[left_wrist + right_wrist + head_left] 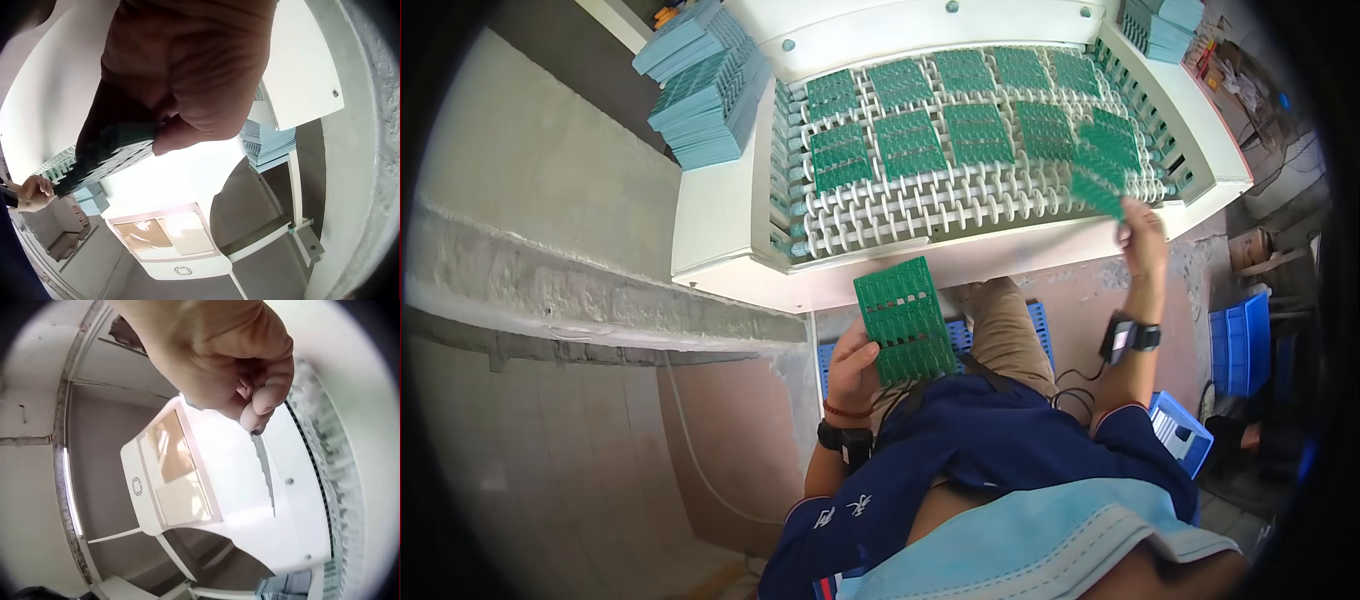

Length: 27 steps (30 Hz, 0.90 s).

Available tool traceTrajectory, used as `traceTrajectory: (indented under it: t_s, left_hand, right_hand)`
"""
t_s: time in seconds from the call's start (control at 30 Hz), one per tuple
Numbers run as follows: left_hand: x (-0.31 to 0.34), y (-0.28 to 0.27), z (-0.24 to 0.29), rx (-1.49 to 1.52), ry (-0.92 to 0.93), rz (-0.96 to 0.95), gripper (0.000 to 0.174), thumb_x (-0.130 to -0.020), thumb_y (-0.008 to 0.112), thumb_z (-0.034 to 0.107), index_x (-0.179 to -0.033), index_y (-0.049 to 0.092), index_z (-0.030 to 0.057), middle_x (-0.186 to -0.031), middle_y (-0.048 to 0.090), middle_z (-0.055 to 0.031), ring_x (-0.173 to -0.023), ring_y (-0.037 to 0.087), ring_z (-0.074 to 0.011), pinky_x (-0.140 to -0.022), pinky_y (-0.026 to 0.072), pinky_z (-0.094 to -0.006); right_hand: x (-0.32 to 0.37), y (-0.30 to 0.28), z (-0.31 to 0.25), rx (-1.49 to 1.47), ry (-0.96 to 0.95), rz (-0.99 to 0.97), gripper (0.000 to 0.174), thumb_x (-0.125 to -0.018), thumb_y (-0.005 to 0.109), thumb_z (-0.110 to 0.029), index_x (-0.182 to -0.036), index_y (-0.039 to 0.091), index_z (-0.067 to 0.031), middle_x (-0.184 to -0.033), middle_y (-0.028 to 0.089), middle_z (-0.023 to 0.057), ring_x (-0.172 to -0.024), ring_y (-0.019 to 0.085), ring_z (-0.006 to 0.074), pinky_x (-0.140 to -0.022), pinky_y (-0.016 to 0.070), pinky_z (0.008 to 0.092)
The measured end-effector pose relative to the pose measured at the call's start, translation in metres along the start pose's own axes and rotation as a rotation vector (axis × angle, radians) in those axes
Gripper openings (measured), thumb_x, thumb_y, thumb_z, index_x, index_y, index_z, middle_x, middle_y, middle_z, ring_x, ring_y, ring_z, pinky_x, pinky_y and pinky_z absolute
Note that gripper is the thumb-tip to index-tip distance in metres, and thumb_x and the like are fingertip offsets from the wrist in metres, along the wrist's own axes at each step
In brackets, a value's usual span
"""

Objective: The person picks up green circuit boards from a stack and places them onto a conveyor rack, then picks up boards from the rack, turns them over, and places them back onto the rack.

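Note:
My left hand (pixel 855 370) grips green circuit boards (pixel 905 325) in front of my lap, thumb over the near face. In the left wrist view, the boards (pixel 115 150) show edge-on and dark under the fingers. At the right end of the roller conveyor (pixel 920 212), my right hand (pixel 1142 238) pinches one green circuit board (pixel 1097 185) by its edge, blurred in the head view. That board (pixel 265 469) appears as a thin edge below the fingertips in the right wrist view. Several green boards (pixel 908 142) lie in two rows on the white rollers.
Stacks of boards (pixel 705 120) stand on the machine's left side, with another stack (pixel 1165 30) at the back right. The machine's white front edge (pixel 1000 250) runs before my knees. Blue crates (pixel 1238 345) stand on the floor at right. A concrete ledge (pixel 600 315) lies at left.

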<state>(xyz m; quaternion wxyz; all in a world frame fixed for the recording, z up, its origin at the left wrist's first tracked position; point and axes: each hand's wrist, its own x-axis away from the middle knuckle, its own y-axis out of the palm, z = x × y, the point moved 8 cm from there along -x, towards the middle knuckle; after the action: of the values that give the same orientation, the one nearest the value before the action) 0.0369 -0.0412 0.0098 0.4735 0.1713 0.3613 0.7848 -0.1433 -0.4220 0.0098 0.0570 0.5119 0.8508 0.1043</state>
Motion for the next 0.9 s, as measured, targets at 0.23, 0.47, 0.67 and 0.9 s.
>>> traceTrajectory:
  t_s: [0.23,0.47,0.67,0.9]
  left_hand:
    - [0.012,-0.009,0.006,-0.019,0.012,0.133,0.051,-0.082,0.052,0.013,-0.123,0.035,-0.0103,-0.119,0.049,-0.0191,-0.107,0.05,-0.0254,-0.092,0.0394,-0.0348]
    - [0.044,-0.026,0.019,-0.033,0.098,0.176,0.043,-0.083,0.051,0.009,-0.122,0.041,-0.0052,-0.118,0.051,-0.0129,-0.108,0.05,-0.0211,-0.092,0.0399,-0.0334]
    - [0.049,-0.029,0.039,-0.003,0.165,0.252,0.042,-0.08,0.054,0.002,-0.12,0.044,-0.0028,-0.114,0.053,-0.0108,-0.104,0.052,-0.0193,-0.089,0.0419,-0.0316]
    - [0.047,-0.052,0.044,-0.062,0.168,0.382,0.039,-0.078,0.056,-0.002,-0.116,0.047,-0.0019,-0.109,0.057,-0.009,-0.098,0.054,-0.0155,-0.085,0.0437,-0.0288]
  right_hand:
    - [0.069,0.141,0.05,0.061,0.225,-0.41,0.017,-0.082,0.062,-0.018,-0.081,0.059,-0.0016,-0.055,0.055,0.0018,-0.043,0.051,0.0069,-0.037,0.0392,0.0172]
    - [0.09,0.201,0.064,0.079,0.235,-0.538,0.019,-0.082,0.061,-0.018,-0.084,0.058,0.0006,-0.058,0.054,0.0025,-0.045,0.052,0.0086,-0.04,0.0414,0.0192]
    - [0.097,0.272,0.061,0.143,0.222,-0.618,0.02,-0.083,0.06,-0.017,-0.086,0.057,0.0022,-0.06,0.055,0.0027,-0.048,0.053,0.0087,-0.043,0.0417,0.0198]
    - [0.094,0.294,0.061,0.326,0.123,-0.668,0.028,-0.084,0.058,-0.02,-0.091,0.059,0.0073,-0.061,0.056,0.0039,-0.053,0.057,0.01,-0.043,0.0454,0.0208]
